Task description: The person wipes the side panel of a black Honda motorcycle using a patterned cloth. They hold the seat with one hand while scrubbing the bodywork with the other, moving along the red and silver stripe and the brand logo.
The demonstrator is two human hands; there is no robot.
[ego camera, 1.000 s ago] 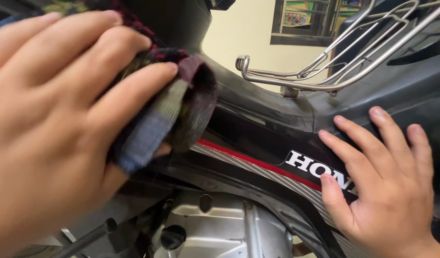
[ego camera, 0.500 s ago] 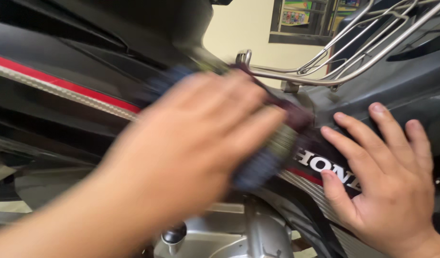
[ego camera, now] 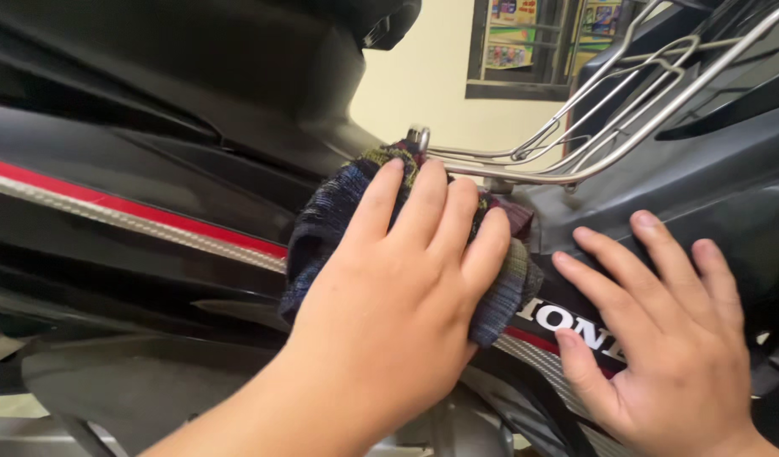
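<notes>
Dark, striped cloth (ego camera: pixel 338 211) was pressed against the black side panel (ego camera: pixel 152 169) of a motorbike by the left hand (ego camera: pixel 398 313). That hand was laid flat over the cloth, fingers (ego camera: pixel 423 203) stretched out and close together, so the rag was pinned under the palm rather than gripped in a fist; whether the thumb was curled round its edge could not be told. The cloth was bunched where the panel dips below the seat, just beside the end of a chrome rack (ego camera: pixel 592 118) and across a red and silver stripe (ego camera: pixel 127 216). The right hand (ego camera: pixel 668 347) was spread open on the panel just to the right of the cloth, fingers splayed, palm down, with nothing held. White lettering was partly covered by it.
</notes>
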